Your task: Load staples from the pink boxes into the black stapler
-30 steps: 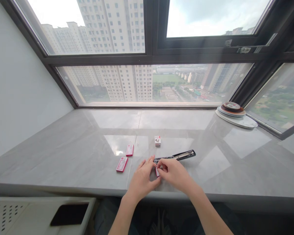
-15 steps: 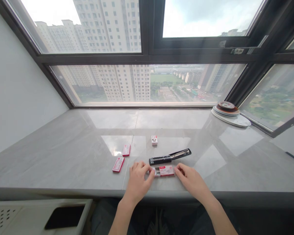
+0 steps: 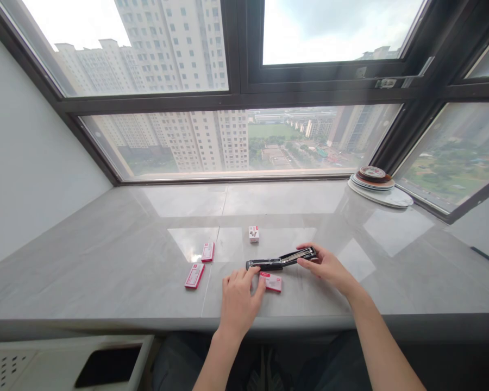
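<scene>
A black stapler (image 3: 264, 264) lies opened out flat on the grey counter, its metal inside facing up. My right hand (image 3: 326, 267) grips the stapler's right arm between thumb and fingers. My left hand (image 3: 240, 296) reaches to the stapler's left end, with the index fingertip at it and the thumb beside a pink-and-white staple box (image 3: 271, 282). That box lies just in front of the stapler, looks closed, and is partly covered by the left thumb.
Two similar pink-and-white boxes, one nearer (image 3: 194, 276) and one farther (image 3: 207, 252), lie to the left. A small white box (image 3: 254, 234) stands behind the stapler. Stacked plates (image 3: 381, 194) sit in the far right corner by the window. The counter's front edge (image 3: 293, 321) runs below my hands.
The staple box's inner tray, partly out before, no longer shows. My right hand has left the box and taken hold of the stapler; my left hand has shifted right along the box.
</scene>
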Available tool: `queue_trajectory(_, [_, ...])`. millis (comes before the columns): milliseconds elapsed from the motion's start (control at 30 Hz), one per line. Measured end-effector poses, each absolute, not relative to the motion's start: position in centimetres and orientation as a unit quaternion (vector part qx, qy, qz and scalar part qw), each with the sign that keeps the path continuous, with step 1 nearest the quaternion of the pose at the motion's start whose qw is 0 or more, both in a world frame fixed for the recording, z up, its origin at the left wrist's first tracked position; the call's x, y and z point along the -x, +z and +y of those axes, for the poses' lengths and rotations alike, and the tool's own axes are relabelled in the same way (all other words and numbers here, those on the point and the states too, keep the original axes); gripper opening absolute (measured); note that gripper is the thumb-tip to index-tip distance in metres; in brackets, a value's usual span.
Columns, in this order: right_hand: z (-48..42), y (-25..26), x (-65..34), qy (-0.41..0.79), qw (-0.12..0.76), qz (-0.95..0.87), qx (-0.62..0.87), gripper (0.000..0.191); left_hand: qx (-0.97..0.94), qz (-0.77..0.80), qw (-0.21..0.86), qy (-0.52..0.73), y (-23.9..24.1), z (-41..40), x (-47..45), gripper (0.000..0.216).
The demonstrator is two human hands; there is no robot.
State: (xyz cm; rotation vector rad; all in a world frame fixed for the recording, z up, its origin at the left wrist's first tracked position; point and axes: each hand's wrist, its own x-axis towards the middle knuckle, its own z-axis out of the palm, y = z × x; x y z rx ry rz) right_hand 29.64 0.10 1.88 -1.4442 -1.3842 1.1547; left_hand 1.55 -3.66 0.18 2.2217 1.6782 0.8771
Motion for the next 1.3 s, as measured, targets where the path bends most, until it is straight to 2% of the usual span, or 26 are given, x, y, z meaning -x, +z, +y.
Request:
queue_trajectory(133, [2.8, 3.7, -26.0, 0.465, 0.386, -0.624, 0.495, 0.045, -0.753, 0.573, 0.115, 0.301, 0.2, -3.4, -1.7, 0.022])
queue_trajectory(333, [4.4, 3.9, -20.3, 0.328, 0.281, -0.750, 0.500, 0.023, -0.760, 0.572, 0.100, 0.292, 0.6, -3.4, -1.6, 0.013])
queue_trajectory(400, [4.3, 4.1, -19.9, 0.315, 0.247, -0.775, 0.490, 0.016, -0.761, 0.571, 0.102, 0.289, 0.9, -3.6, -1.7, 0.012])
queue_trajectory(500, [4.3, 4.3, -20.8, 0.328, 0.233, -0.772, 0.493, 0.018, -0.786, 0.534, 0.120, 0.289, 1.5, -3.7, -2.0, 0.017])
queue_trajectory(567, [4.2, 4.1, -21.8, 0.319, 0.249, -0.748, 0.526, 0.020, -0.816, 0.489, 0.136, 0.278, 1.9, -3.6, -2.3, 0.023])
queue_trajectory(700, [3.8, 3.1, -23.6, 0.302, 0.278, -0.710, 0.572, 0.023, -0.842, 0.451, 0.142, 0.258, 2.2, -3.7, -2.6, 0.018])
queue_trajectory(800, [3.4, 2.6, -24.1, 0.292, 0.291, -0.699, 0.585, 0.023, -0.851, 0.430, 0.146, 0.264, 2.0, -4.2, -3.0, 0.032])
queue_trajectory(867, [3.2, 2.5, -24.2, 0.284, 0.293, -0.698, 0.589, 0.023, -0.856, 0.420, 0.145, 0.263, 1.6, -4.4, -3.0, 0.031])
queue_trajectory(1033, [2.9, 2.5, -24.2, 0.282, 0.274, -0.697, 0.600, 0.024, -0.776, 0.563, 0.035, 0.282, 0.5, -3.8, 1.2, 0.014])
queue_trajectory(1133, [2.7, 2.4, -24.4, 0.284, 0.268, -0.692, 0.607, 0.025, -0.676, 0.678, -0.051, 0.284, 0.0, -2.6, 6.4, 0.014])
queue_trajectory(1200, [2.6, 2.2, -24.5, 0.280, 0.267, -0.692, 0.609, 0.026, -0.648, 0.706, -0.068, 0.277, -0.3, -1.7, 9.5, 0.019])
queue_trajectory(1300, [2.8, 1.8, -24.7, 0.282, 0.268, -0.687, 0.613, 0.027, -0.679, 0.675, -0.032, 0.288, -0.8, -0.5, 12.0, 0.023])
